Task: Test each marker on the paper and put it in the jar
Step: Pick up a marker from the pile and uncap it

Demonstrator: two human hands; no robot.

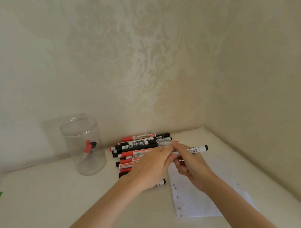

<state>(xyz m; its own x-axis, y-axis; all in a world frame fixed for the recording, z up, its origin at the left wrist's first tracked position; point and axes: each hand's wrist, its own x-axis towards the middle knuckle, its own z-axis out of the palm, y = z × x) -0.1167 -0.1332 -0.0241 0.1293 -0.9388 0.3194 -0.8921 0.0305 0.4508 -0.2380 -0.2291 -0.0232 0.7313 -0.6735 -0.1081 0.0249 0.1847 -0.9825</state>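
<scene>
Head view: jar (86,151) holds a couple of markers, pile (137,149) untested at tabletop's back edge; both hands, left hand (148,167) and right hand (191,165), grasp a black marker (197,148) over paper (207,197).

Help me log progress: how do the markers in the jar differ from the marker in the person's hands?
The markers in the jar stand roughly upright inside it, leaning; the held marker lies nearly level above the paper. Nothing touches the jar's markers, while the right hand grips the held one and the left hand meets it at one end. The jar shows a red and a black cap; the held marker's visible end is black.
</scene>
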